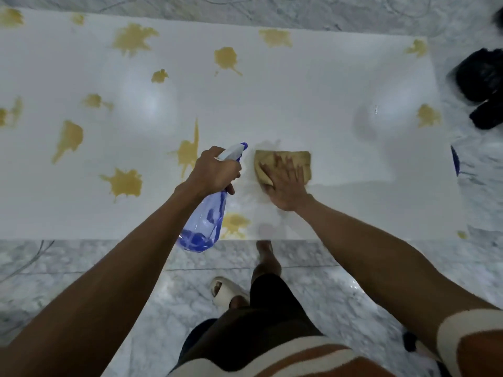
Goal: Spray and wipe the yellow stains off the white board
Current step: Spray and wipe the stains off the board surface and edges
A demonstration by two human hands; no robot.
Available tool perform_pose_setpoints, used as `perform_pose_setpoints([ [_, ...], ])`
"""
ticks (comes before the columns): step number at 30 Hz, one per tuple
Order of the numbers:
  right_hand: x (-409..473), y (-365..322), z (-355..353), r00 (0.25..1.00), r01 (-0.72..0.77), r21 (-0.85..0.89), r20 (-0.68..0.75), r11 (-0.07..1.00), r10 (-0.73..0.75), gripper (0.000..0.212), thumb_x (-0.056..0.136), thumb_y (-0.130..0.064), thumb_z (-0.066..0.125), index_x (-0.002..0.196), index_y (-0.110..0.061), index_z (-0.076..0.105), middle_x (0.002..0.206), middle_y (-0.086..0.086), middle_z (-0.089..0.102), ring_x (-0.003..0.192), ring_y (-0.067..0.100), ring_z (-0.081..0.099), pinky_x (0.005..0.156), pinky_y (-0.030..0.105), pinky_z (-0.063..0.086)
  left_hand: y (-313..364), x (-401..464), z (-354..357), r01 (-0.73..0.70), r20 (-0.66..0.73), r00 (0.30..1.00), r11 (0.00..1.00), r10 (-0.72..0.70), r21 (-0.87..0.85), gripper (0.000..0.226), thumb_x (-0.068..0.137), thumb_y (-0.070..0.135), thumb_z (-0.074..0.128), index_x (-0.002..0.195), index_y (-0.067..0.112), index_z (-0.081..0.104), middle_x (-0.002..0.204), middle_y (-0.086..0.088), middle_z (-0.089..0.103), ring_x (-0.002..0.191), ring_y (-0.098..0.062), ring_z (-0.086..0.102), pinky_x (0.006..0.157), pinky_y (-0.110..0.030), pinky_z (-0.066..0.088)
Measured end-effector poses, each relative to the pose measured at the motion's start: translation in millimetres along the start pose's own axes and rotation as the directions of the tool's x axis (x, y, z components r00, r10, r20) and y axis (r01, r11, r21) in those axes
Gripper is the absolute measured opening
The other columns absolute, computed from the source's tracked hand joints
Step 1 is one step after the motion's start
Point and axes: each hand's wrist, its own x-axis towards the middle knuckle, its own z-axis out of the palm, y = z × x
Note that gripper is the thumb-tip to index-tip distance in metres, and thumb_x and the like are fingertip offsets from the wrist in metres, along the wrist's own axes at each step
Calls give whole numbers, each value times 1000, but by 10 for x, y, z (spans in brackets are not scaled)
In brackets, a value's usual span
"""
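White board (299, 110) lies flat on the marble floor (81, 281), its left edge cut off by the frame. Yellow stains (125, 182) cover mainly its left and centre. Left hand (215, 171) grips a blue spray bottle (204, 224) with curled fingers; no label is readable. Right hand (284, 183) presses a tan cloth (283, 165) at frame centre, fingers straight, partly hiding it. Black objects (481, 88) at right are indistinct.

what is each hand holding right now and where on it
The left hand grips the blue spray bottle at its neck. The right hand holds nothing, pressing flat on the cloth.
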Motion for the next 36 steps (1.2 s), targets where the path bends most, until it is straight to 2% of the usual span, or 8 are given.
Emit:
perform_pose_setpoints([
  [4,-622,-218,9,981,-60,89,187,994,42,84,76,-67,-1,157,-46,4,167,-6,-15,154,25,-17,122,55,-6,-286,-388,41,33,37,999,999,-34,19,59,67,23,55,119,-3,66,89,-10,75,43,-24,66,63,-36,57],
  [7,-524,-235,-332,976,-178,474,198,862,92,59,99,-56,23,155,-36,30,163,4,29,151,26,24,123,49,18,-319,-528,0,32,41,999,999,-33,9,62,67,24,57,121,-6,64,88,-12,74,42,-25,65,61,-36,57],
  [12,-54,-47,-1029,950,-242,969,229,39,212,50,102,-47,44,125,-8,65,120,12,70,111,32,67,99,45,54,59,-335,-264,-45,-17,999,997,44,-54,57,66,23,56,112,-9,67,87,-13,72,53,-29,66,61,-38,59],
  [15,413,-139,-1418,968,-200,969,218,-148,124,43,102,-42,46,114,-7,68,109,13,71,99,29,69,92,44,56,372,-45,-500,-82,-56,995,995,79,-50,53,68,25,55,107,-9,69,88,-13,74,47,-26,65,64,-37,60],
  [21,1949,-590,-2135,948,52,729,-250,682,195,37,102,-39,36,110,-11,59,80,-3,58,69,13,55,69,29,39,776,812,-1030,-88,-136,988,983,66,-162,37,71,24,55,93,-2,69,90,-18,74,58,-31,67,65,-42,61],
  [24,3068,-688,-2252,959,83,417,-279,905,41,42,107,-33,31,147,-25,42,132,8,60,114,29,59,98,47,43,792,1287,-1236,-89,-179,982,977,54,-192,47,68,21,53,106,-4,66,91,-15,73,50,-24,64,53,-31,56],
  [29,4070,-884,-1724,995,-6,-62,103,998,12,57,105,-50,17,157,-42,-5,167,6,-16,154,33,-14,117,67,-7,655,1732,-1369,-96,-198,978,978,59,-183,44,68,22,53,102,-3,68,93,-17,72,62,-26,64,48,-27,54],
  [36,3615,-893,-1377,1000,7,-85,-5,996,-7,56,105,-49,18,158,-42,-1,167,5,-16,153,32,-19,118,63,-14,447,1719,-1454,-25,-149,989,988,1,-154,45,67,19,51,100,-7,67,93,-20,72,48,-22,61,47,-27,54],
])
